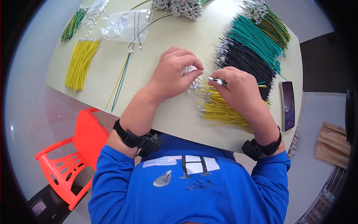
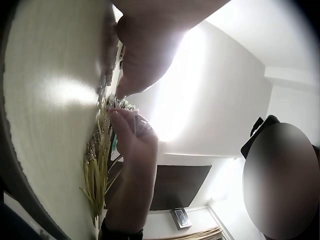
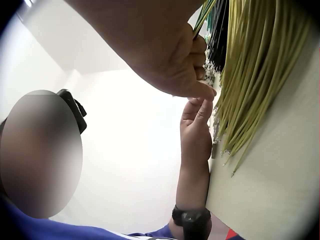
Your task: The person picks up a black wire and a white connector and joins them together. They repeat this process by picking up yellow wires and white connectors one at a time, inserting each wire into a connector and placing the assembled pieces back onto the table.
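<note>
My left hand (image 1: 177, 71) is over the table with its thumb and index fingertips brought together, above a small pile of white connector housings (image 1: 194, 85). I cannot tell whether something small is between those fingertips. Opposite it, my right hand (image 1: 238, 86) pinches a few wires (image 1: 223, 81), green and yellow, with white connectors at their ends pointing towards the left hand. The wires' other ends show beyond the right hand. Below that hand lies a bundle of yellow wires (image 1: 220, 111) with metal terminals. In the right wrist view the fingertips of both hands come close together.
Black wires (image 1: 244, 59), green wires (image 1: 255, 35) and a finished-looking connector bundle (image 1: 276, 28) lie at the right. A phone (image 1: 287, 106) is near the right edge. Further left are a plastic bag (image 1: 125, 27), joined wires (image 1: 120, 80) and yellow wires (image 1: 82, 64). A red chair (image 1: 80, 149) stands left.
</note>
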`<state>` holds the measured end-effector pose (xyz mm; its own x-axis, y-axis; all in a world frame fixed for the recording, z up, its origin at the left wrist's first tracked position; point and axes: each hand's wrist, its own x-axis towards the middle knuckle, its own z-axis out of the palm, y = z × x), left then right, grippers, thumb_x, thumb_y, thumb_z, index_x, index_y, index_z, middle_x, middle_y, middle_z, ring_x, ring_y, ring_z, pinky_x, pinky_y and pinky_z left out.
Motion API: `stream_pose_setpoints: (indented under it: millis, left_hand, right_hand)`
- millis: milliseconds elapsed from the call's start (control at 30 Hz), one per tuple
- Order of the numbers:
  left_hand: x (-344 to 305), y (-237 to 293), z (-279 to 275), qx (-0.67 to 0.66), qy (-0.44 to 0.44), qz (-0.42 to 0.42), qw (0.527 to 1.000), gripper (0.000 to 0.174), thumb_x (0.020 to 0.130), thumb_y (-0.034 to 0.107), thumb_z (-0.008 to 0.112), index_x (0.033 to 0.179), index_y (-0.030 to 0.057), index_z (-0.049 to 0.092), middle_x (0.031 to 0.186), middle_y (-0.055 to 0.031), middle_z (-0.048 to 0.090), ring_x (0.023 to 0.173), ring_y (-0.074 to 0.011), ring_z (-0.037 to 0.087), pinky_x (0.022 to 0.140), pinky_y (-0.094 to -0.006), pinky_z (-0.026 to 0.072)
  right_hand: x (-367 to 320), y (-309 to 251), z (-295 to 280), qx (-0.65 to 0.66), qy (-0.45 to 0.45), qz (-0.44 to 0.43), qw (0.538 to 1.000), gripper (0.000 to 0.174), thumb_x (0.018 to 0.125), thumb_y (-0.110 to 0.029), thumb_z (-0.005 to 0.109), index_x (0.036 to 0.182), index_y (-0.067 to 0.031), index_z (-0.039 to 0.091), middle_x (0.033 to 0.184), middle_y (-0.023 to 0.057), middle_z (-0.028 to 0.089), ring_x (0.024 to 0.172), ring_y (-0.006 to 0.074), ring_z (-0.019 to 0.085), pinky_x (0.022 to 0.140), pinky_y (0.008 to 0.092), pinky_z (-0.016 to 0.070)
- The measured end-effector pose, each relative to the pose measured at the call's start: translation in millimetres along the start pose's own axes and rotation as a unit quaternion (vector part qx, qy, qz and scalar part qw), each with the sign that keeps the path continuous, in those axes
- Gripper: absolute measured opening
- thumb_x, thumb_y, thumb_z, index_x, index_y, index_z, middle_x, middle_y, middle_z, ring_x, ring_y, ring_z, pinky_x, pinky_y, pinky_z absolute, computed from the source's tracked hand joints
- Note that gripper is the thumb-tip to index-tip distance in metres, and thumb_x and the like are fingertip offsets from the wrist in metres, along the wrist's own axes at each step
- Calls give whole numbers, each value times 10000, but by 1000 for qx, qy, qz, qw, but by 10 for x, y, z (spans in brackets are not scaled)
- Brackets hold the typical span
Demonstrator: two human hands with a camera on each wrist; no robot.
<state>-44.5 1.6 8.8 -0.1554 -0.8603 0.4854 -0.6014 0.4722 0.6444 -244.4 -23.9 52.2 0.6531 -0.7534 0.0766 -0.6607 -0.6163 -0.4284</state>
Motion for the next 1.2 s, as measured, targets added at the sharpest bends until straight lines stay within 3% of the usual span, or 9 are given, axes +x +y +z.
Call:
stream_pose_setpoints:
  millis: [233, 333, 500, 600, 767, 867, 1000, 1200]
  left_hand:
    - [-21, 38, -9, 52, -19, -2, 998, 64, 722, 103, 712, 770, 95, 670, 857, -33, 618, 893, -230, 533, 814, -335, 399]
    - [-20, 50, -19, 58, -17, -8, 998, 65, 722, 113, 714, 771, 100, 673, 868, -31, 617, 905, -228, 529, 831, -336, 387]
    - [-24, 66, -5, 50, -16, -24, 998, 54, 709, 153, 714, 728, 135, 667, 851, 16, 603, 931, -212, 518, 877, -353, 345]
    - [-25, 115, -10, 70, -35, -26, 997, 69, 696, 163, 725, 723, 137, 668, 855, 20, 602, 937, -203, 519, 888, -352, 338]
    - [-28, 112, -1, 80, -68, -37, 994, 85, 708, 168, 727, 736, 127, 658, 856, 14, 593, 960, -200, 513, 920, -347, 306]
    - [-25, 110, 12, 83, -73, -41, 993, 83, 706, 164, 724, 739, 126, 659, 864, 16, 597, 961, -195, 514, 920, -345, 307]
    - [-39, 81, 56, 78, -66, -40, 994, 82, 706, 164, 720, 739, 121, 659, 876, 16, 613, 950, -189, 524, 932, -343, 296]
    - [0, 93, 23, 22, 15, -16, 1000, 101, 717, 204, 717, 775, 132, 677, 832, 6, 645, 898, -202, 551, 908, -350, 336]
  right_hand:
    - [57, -6, 149, -45, -10, -23, 999, 113, 782, -169, 692, 865, -95, 671, 848, 54, 637, 696, 247, 619, 617, 299, 495]
    - [46, -37, 38, 46, 42, -17, 998, 84, 780, -107, 683, 845, -65, 651, 829, 62, 618, 697, 245, 608, 646, 290, 491]
    - [29, 54, -52, 74, 155, -68, 983, 57, 789, -36, 661, 835, -30, 629, 825, 67, 610, 694, 203, 604, 658, 272, 484]
    - [11, 47, -133, 198, 201, -58, 958, 58, 799, 2, 646, 854, -10, 630, 873, 75, 625, 700, 161, 601, 670, 261, 481]
    - [-4, 28, -331, 192, 202, -74, 958, 68, 823, 0, 624, 887, -17, 639, 876, 65, 645, 707, 139, 602, 670, 258, 480]
    - [-49, 31, -400, 86, 97, -16, 991, 98, 817, -23, 635, 914, -24, 643, 833, 72, 650, 699, 161, 604, 655, 262, 476]
    - [-85, 27, -302, 56, 14, 8, 998, 99, 809, -48, 645, 905, -28, 642, 771, 73, 637, 685, 184, 601, 635, 266, 470]
    - [-56, 63, -140, 74, 78, -62, 992, 94, 793, -60, 661, 881, -34, 642, 759, 72, 624, 657, 186, 592, 604, 269, 463]
